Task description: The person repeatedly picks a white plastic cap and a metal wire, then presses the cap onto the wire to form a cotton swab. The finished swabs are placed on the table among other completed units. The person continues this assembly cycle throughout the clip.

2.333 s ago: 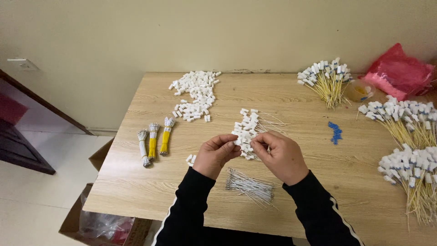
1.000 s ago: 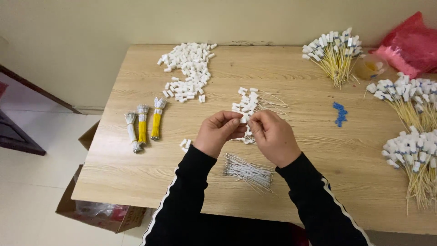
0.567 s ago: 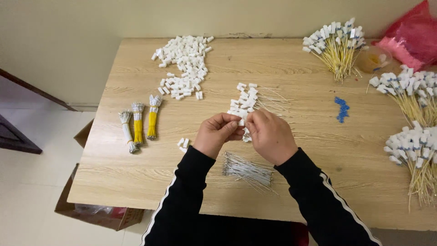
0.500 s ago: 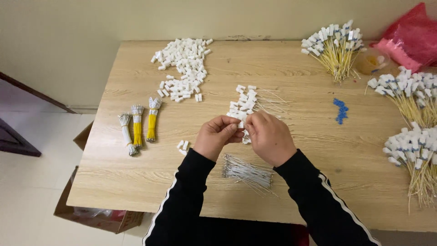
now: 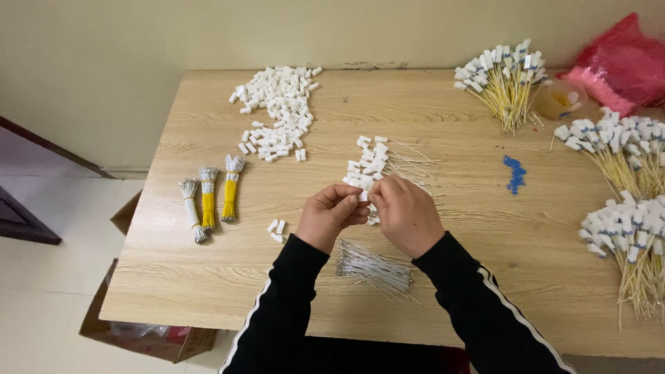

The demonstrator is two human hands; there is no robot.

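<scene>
My left hand (image 5: 331,216) and my right hand (image 5: 404,213) meet over the middle of the wooden table (image 5: 443,291), fingertips pinched together on a small white plastic connector (image 5: 363,196). Whether a wire is in it is hidden by my fingers. Just beyond my hands lies a row of white connectors with thin wires attached (image 5: 377,163). A loose bundle of thin grey wires (image 5: 374,266) lies on the table between my forearms. Three small white connectors (image 5: 276,229) lie left of my left hand.
A heap of white connectors (image 5: 277,111) lies at the back left. Three tied wire bundles, two yellow (image 5: 209,197), lie left. Bunches of yellow wires with white ends (image 5: 502,76) (image 5: 627,149) (image 5: 634,242) line the right side. Blue bits (image 5: 514,173), red bag (image 5: 620,62), cardboard box (image 5: 145,336).
The view has shifted a little as my head moved. My hands stay together at the table's middle, fingers working on the small white connector.
</scene>
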